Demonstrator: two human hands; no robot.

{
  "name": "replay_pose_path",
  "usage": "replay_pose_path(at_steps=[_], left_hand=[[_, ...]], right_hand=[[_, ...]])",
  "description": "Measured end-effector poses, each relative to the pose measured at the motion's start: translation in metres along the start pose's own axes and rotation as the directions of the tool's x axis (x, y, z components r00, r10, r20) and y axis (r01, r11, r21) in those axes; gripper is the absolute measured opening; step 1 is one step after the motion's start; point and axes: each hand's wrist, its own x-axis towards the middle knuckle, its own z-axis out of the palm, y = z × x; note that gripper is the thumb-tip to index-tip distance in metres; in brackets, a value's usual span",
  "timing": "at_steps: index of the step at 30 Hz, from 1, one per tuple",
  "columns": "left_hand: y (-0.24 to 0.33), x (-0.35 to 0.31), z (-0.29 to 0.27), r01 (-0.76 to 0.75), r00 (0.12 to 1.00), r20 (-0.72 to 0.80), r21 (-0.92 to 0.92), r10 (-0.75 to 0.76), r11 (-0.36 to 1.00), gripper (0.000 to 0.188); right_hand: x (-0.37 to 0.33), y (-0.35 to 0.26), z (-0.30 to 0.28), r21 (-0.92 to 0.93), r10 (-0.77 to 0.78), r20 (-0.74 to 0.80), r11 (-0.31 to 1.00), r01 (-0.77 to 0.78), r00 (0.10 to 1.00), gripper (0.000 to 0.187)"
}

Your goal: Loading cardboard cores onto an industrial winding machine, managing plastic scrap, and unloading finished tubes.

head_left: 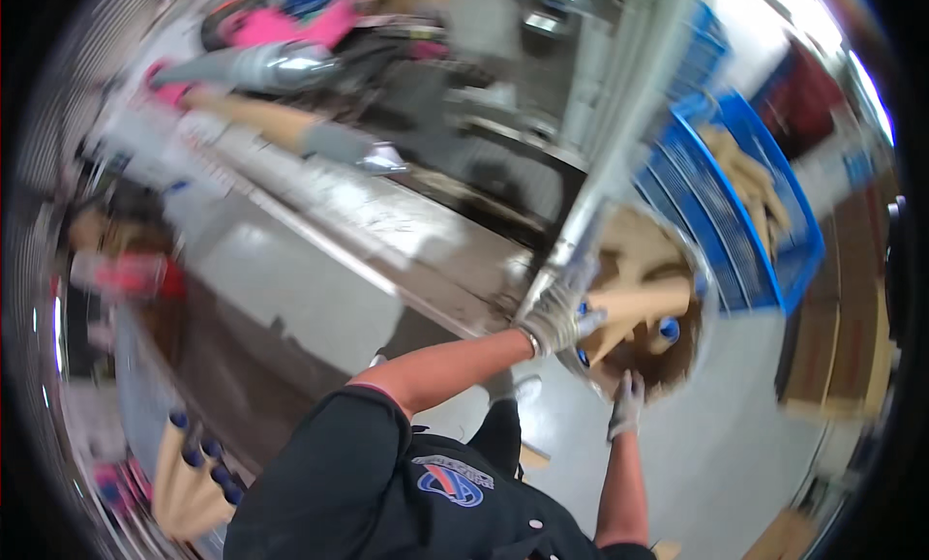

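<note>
My left hand [559, 318], in a pale work glove, reaches over the left side of a round lined bin [706, 289]. Its fingers close on the near end of a tan tapered tube [644, 299] lying on top of others. A blue-ended tube [668, 332] pokes up lower in the bin. My right hand [627, 405], gloved too, grips the bin's near rim; motion blur softens its fingertips. The tubes beneath are partly hidden by shadow and by the top one.
Beyond the bin stands a blue plastic crate [750, 202] with tan pieces. Brown cartons [837, 308] are at the right. A machine bench [368, 236] runs along the left, with silver-tipped tubes [339, 146] over it. Blue-ended tubes [184, 487] stand lower left.
</note>
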Motion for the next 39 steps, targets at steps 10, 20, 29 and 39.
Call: replay_pose_path(at_steps=[10,20,29,39], left_hand=[[-0.208,-0.285,-0.289,0.604,0.73,-0.205,-0.254,-0.652,0.755,0.05],[-0.38,-0.424,-0.58,0.727,0.413,-0.532,-0.296,-0.739,0.619,0.035],[-0.566,-0.335,-0.86,0.677,0.511,-0.556,-0.209,-0.655,0.706,0.03],[-0.822,-0.189,-1.064,0.584,0.639,-0.14,-0.551,-0.756,0.596,0.027]], right_hand=[[-0.145,-0.077,0.292,-0.148,0.222,0.649,0.975,-0.165,0.728,0.031],[-0.198,-0.274,0.707,0.087,0.08,0.651,0.98,-0.179,0.754,0.046],[-0.174,-0.309,0.879,0.781,-0.245,0.473,0.561,-0.275,0.846,0.07],[-0.188,-0.299,0.877,0.735,0.049,0.168,0.659,-0.158,0.985,0.061]])
